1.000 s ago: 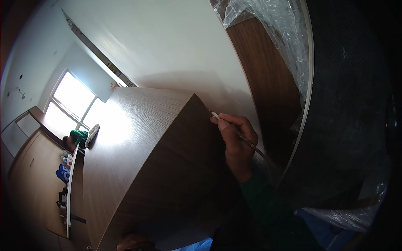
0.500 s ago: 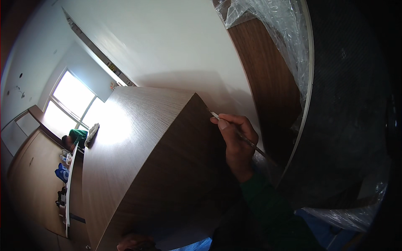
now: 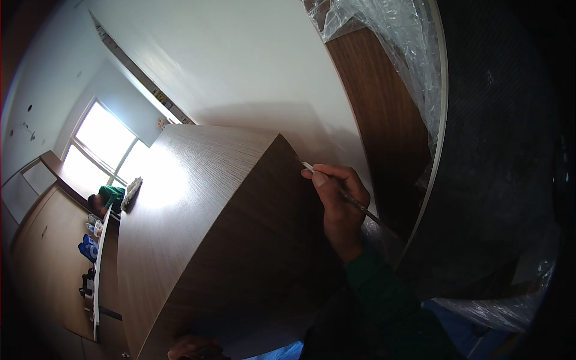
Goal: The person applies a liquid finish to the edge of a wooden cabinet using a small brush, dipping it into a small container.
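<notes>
My right hand is closed in a pen-like grip around a thin paintbrush with a pale front part and a dark handle. Its fine tip meets the right-hand edge of a wood-grain panel's shaded face, just below the upper corner. The panel's lit, light-brown face slopes off to the left. At the bottom edge, my left hand shows dimly against the shaded face. Its fingers are mostly lost in the dark, and what they hold, if anything, is hidden.
A white wall or panel stands behind the wood. To the right are a dark-brown wood panel, clear plastic wrap and a dark curved-edged surface. Far left, a person in green bends beside a fluffy pad.
</notes>
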A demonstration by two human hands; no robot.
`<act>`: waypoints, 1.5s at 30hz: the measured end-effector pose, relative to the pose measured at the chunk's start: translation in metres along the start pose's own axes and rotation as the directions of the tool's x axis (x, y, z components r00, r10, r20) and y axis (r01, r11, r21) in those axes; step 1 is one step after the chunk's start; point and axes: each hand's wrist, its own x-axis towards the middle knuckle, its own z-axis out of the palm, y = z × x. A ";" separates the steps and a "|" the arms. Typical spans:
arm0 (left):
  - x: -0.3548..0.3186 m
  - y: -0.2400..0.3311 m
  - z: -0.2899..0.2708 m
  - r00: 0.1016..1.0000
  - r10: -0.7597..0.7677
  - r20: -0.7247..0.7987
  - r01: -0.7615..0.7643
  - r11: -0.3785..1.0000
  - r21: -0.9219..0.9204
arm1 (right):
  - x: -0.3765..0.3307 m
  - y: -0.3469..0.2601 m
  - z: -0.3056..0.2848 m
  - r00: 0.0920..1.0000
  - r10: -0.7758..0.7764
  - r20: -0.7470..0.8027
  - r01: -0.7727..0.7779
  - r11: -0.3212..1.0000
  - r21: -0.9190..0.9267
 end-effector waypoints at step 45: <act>0.000 -0.003 0.013 0.952 -0.120 -0.280 0.082 0.986 -0.143 | 0.012 0.009 -0.009 0.935 -0.347 0.074 0.353 0.888 -0.295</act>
